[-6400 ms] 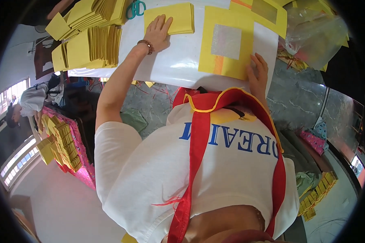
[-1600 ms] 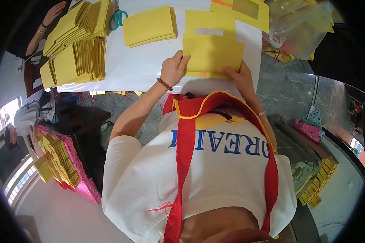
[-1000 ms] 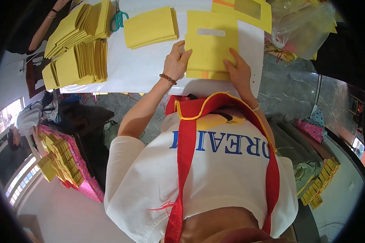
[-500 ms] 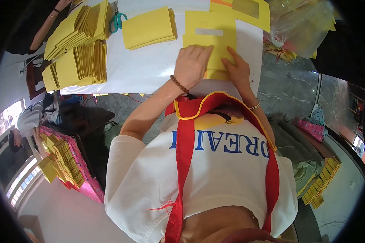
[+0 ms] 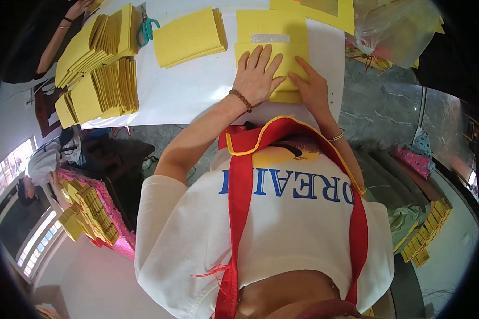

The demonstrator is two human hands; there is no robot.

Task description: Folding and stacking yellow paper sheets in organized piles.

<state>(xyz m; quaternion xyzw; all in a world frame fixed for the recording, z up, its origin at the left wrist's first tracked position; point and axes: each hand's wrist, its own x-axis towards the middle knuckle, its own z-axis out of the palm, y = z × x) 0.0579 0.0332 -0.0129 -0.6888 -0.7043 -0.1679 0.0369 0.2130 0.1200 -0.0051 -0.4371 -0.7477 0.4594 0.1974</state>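
Worktop: one, white-covered (image 5: 183, 93).
Card stacks: two groups, at the left edge, upper (image 5: 102, 45) and lower (image 5: 107, 87); single cards too tightly packed to count.
Clear plastic bag: one (image 5: 391, 34), at the right edge.
Turned-up yellow sheet: one (image 5: 288, 52), between the near edge and the far right part; pale window strip (image 5: 270, 38) showing above its doubled panel.
Step in hand: judged to be flattening that panel; the next move calls for even pressure along the fold, sides kept square.
Folded yellow pile: one (image 5: 189, 37), left of the sheet; at least two layers.
Second windowed sheet: one, cut off by the frame (image 5: 330, 22), toward the far right corner.
Left hand: one (image 5: 256, 80), flat on the panel, fingers spread.
Right hand: one (image 5: 314, 90), thumb and forefinger apart on the sheet's right side; other fingers cannot be told.
Teal-handled scissors: one pair (image 5: 148, 33), between stacks and pile.
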